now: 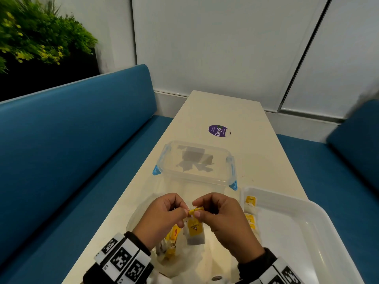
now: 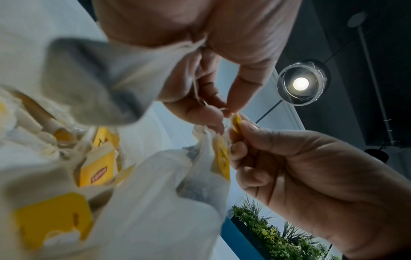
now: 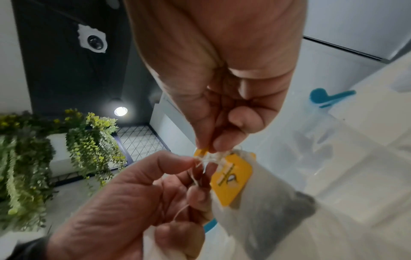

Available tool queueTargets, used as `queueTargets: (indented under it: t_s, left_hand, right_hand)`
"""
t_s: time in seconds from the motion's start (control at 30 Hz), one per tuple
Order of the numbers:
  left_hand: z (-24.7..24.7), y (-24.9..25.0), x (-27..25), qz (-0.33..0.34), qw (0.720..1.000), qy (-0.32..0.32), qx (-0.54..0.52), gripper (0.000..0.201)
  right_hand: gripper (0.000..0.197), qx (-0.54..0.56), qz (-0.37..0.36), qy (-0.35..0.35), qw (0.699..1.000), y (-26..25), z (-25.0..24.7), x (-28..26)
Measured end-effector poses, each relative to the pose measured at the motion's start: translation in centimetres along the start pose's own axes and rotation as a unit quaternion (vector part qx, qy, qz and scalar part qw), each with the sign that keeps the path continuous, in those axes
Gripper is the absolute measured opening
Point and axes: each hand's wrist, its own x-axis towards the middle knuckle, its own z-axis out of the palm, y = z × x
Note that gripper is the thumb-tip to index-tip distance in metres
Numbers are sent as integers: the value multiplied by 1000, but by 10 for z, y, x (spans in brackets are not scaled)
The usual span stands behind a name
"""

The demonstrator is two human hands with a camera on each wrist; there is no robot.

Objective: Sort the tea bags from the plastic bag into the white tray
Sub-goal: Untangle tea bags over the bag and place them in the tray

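Both hands pinch at a knot of tangled string above a cream table: the left hand nips the thread between thumb and forefinger, while the right hand squeezes a small yellow tag caught in the same tangle. One tea bag, with a yellow label on its face, hangs from the strings just below the fingertips.

Blue bench seats run along both sides of the table, and a green plant stands beyond the left-hand bench. On the table, the white tray sits just right of the hands, with several tea bags lined along its left wall. A clear lidded box with blue clips lies beyond the hands, toward the table's far end, and a purple round sticker lies farther on. Directly beneath the hands, the plastic bag is spread open on the table, holding more yellow-labelled tea bags.
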Motion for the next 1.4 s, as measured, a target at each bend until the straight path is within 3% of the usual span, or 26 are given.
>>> queueTargets:
  t_s: [0.27,0.4,0.67,1.0,1.4]
  left_hand:
    - [-4,0,0,45,999,-6,1,16]
    - [-3,0,-1,66,998,13,21,14]
    - [0,-7,-1,95,992,48,69,16]
    - [3,-10,2,58,995,31,68,10]
    - [9,-7,1,34,997,74,19,10]
  right_hand:
    - [18,-103,-7,-45,994,-3,1,3]
    - [16,-118,7,-28,993,-4,2,5]
    - [12,-51,56,5,997,-4,4,5]
    - [10,79,89,55,991,0,10,4]
    - [10,112,48,159,980,9,24,0]
